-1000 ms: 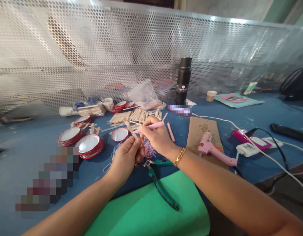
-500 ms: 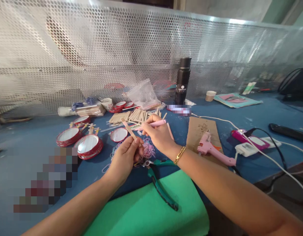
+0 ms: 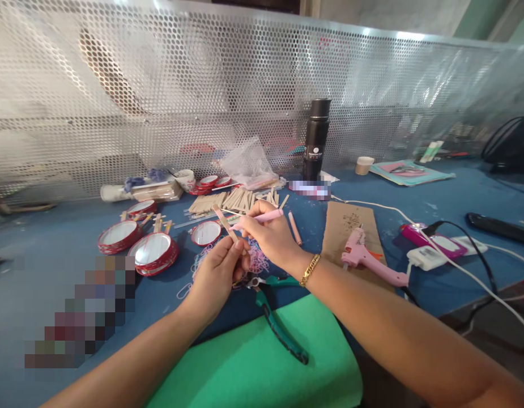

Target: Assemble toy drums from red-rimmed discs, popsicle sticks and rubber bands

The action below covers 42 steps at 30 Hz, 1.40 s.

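Observation:
My left hand [image 3: 221, 265] is closed on a flat wooden craft stick [image 3: 222, 217], which points up and away from the fingers. A pink marker [image 3: 268, 216] is gripped in my right hand [image 3: 272, 233], its tip at the stick's surface; whether it touches I cannot tell. Below the hands lies a tangle of pastel rubber bands [image 3: 257, 258], partly hidden by the left hand. Pliers with green handles [image 3: 282, 331] rest on a green sheet [image 3: 253, 365]. Right of the right hand is a slim pink rod [image 3: 294, 228].
Red-rimmed round mirrors [image 3: 152, 250] stand at the left. Loose craft sticks [image 3: 240, 199] are piled behind the hands, before a black bottle [image 3: 316, 139]. At the right, a pink glue gun [image 3: 363, 258] lies on cardboard [image 3: 333, 226], near a corded power strip [image 3: 429, 255].
My right hand has shifted slightly left and down, bringing the marker's tip to the craft stick. The left hand has turned the stick a little.

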Tool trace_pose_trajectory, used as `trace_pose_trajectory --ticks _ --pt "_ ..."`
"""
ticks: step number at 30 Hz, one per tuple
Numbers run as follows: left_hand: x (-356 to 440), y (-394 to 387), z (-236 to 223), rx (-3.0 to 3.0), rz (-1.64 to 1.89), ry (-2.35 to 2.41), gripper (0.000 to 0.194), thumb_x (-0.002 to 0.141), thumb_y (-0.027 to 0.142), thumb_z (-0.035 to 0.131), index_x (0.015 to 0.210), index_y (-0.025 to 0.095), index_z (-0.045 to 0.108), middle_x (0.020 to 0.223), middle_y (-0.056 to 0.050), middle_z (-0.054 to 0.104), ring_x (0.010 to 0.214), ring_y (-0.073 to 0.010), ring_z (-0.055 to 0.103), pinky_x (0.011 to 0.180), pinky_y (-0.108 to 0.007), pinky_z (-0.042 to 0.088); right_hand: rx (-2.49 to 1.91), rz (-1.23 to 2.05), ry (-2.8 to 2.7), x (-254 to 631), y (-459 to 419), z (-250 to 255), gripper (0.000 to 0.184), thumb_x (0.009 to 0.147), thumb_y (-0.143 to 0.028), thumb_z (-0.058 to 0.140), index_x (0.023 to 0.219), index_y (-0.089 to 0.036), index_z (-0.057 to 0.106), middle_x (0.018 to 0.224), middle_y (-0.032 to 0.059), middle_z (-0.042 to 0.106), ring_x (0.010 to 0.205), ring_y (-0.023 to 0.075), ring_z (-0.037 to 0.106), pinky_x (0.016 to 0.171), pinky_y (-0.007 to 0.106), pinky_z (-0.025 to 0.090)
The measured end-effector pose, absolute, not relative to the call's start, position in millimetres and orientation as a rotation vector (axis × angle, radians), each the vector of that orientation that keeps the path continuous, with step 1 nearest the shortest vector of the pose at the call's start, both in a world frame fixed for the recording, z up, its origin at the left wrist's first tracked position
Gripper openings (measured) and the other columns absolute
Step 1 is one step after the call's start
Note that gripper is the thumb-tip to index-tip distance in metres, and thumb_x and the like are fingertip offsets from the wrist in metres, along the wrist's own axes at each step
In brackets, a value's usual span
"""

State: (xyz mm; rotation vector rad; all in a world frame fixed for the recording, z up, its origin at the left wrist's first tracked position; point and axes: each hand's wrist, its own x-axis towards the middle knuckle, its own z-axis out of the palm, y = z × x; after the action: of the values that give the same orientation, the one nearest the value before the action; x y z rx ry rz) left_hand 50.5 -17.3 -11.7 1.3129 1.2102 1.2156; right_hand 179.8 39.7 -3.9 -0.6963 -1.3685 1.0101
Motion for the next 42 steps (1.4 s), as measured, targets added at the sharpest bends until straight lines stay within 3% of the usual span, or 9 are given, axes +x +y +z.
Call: trace_pose_trajectory --ticks 42 --pt "51.2 -18.9 -10.3 1.258 1.224 1.222 0.037 0.084 0.056 0.069 0.084 0.019 0.062 0.06 0.005 0.058 0.047 -0.0082 0.04 0.048 -0.021 0.029 -0.763 0.973 -1.367 181.6 39.1 -3.3 0.021 0.084 -0.028 0.068 0.068 -0.023 0.056 0.063 -0.0035 0.065 0.061 0.0125 0.061 0.06 0.024 0.047"
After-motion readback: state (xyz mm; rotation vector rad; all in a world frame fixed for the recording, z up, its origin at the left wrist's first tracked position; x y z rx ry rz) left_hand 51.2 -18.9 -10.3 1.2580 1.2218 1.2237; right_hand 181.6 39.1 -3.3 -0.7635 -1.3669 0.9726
